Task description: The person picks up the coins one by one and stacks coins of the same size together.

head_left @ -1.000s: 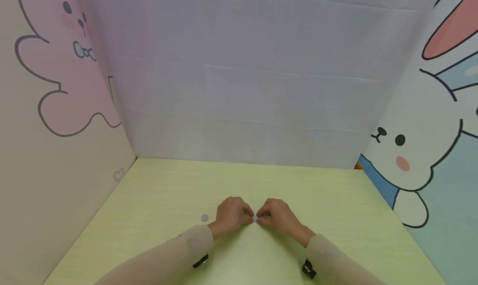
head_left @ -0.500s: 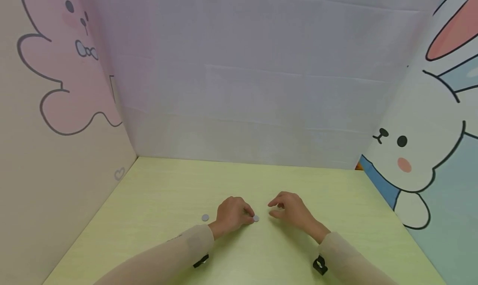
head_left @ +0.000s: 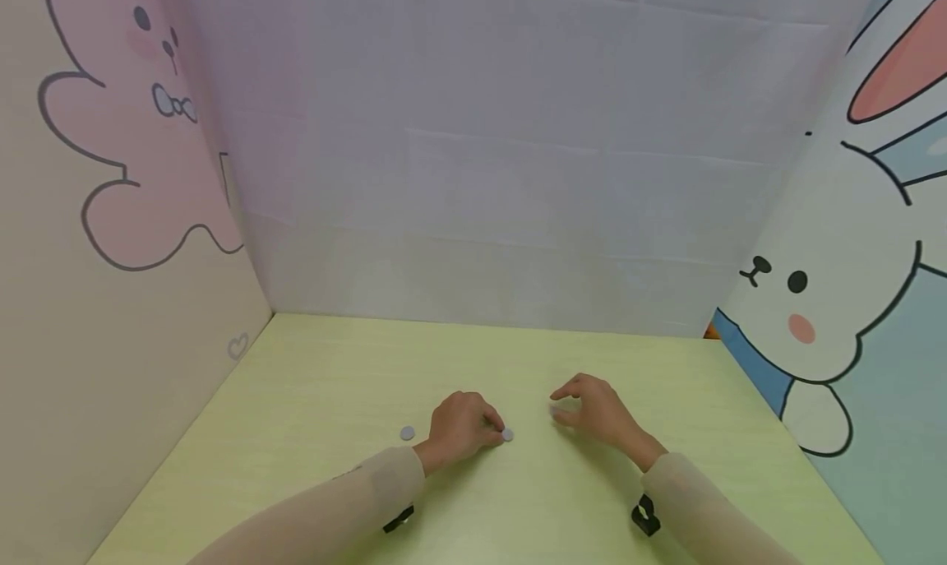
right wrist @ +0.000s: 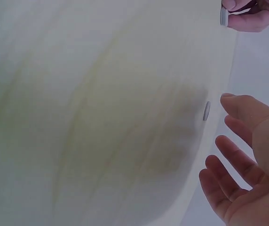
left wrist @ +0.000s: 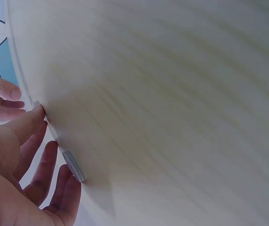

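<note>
In the head view my left hand [head_left: 460, 419] pinches a small grey disc [head_left: 507, 435] at the table surface, between thumb and index finger. My right hand [head_left: 598, 410] is a short way to the right, thumb and fingers spread apart. By its thumb lies another small grey disc [head_left: 555, 411], partly covered in the head view. The right wrist view shows this flat disc [right wrist: 207, 111] on the table, apart from the thumb tip. A further grey disc [head_left: 407, 433] lies left of my left hand. In the left wrist view a thick grey disc [left wrist: 73, 165] appears beside the curled outer fingers.
The pale yellow-green table [head_left: 355, 368] meets a white cloth wall [head_left: 473, 187] at the back. Side walls carry a pink cartoon figure [head_left: 155, 162] on the left and a white rabbit [head_left: 821, 302] on the right. Black straps [head_left: 646, 516] hang at the wrists.
My right hand has left the disc at my left fingertips and moved right and slightly away, its fingers spreading. A disc now shows by its thumb. The left hand has stayed in place.
</note>
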`<state>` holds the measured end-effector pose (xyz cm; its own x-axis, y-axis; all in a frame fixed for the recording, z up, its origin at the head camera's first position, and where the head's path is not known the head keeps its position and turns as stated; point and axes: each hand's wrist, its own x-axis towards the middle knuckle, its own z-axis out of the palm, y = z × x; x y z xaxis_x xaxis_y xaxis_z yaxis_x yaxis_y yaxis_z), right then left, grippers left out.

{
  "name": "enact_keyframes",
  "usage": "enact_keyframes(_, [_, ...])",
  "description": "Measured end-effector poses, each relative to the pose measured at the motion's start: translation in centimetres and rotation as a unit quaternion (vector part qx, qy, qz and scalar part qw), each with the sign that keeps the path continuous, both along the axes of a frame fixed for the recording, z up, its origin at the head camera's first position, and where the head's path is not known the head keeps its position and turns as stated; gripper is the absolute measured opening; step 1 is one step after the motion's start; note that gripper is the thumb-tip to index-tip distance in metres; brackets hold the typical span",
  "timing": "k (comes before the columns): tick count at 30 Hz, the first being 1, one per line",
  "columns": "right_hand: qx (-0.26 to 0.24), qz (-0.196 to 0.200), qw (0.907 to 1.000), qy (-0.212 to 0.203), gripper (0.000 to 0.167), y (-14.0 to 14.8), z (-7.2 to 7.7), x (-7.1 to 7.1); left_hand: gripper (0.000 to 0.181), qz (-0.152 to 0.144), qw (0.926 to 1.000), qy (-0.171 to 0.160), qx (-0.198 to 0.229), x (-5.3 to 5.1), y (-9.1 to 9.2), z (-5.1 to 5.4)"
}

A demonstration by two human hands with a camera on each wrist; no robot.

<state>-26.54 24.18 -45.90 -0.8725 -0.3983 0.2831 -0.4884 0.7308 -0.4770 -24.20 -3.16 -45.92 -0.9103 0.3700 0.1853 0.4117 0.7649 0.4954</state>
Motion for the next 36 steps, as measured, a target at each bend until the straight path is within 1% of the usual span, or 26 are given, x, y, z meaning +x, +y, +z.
enact_keyframes(6, [0.014, -0.005, 0.9997, -0.018, 0.02, 0.6, -1.0, -0.6, 0.009, 0.0, 1.0, 0.001, -0.001, 0.0, -0.1, -0.1])
enact_keyframes(9, [0.006, -0.006, 0.9995, -0.03, 0.019, 0.9, -1.0, -0.8, 0.009, -0.002, 1.0, -0.001, -0.005, -0.1, 0.0, 0.3])
enact_keyframes(14, [-0.008, -0.012, 0.9989, -0.044, 0.016, 0.9, -0.6, -0.8, 0.009, -0.004, 0.9999, 0.001, -0.011, -0.3, 0.0, 1.0])
enact_keyframes(21, [-0.019, -0.012, 0.9993, -0.03, 0.01, 0.7, 0.0, -1.0, 0.008, -0.003, 0.9997, 0.001, -0.025, -0.8, 0.0, 1.9])
enact_keyframes(29, [-0.012, -0.003, 0.9999, -0.003, 0.007, 0.6, -0.1, -1.1, 0.008, -0.007, 0.9997, -0.004, -0.022, -0.7, 0.0, 2.1])
enact_keyframes(32, [-0.009, -0.002, 1.0, 0.0, 0.006, 0.6, -0.1, -1.2, 0.008, -0.004, 0.9997, -0.004, -0.022, -0.7, 0.1, 2.0])
enact_keyframes(36, [-0.009, -0.003, 1.0, 0.0, 0.005, 0.5, -0.2, -1.2, 0.008, -0.003, 0.9997, 0.004, -0.023, -0.9, 0.1, 1.7])
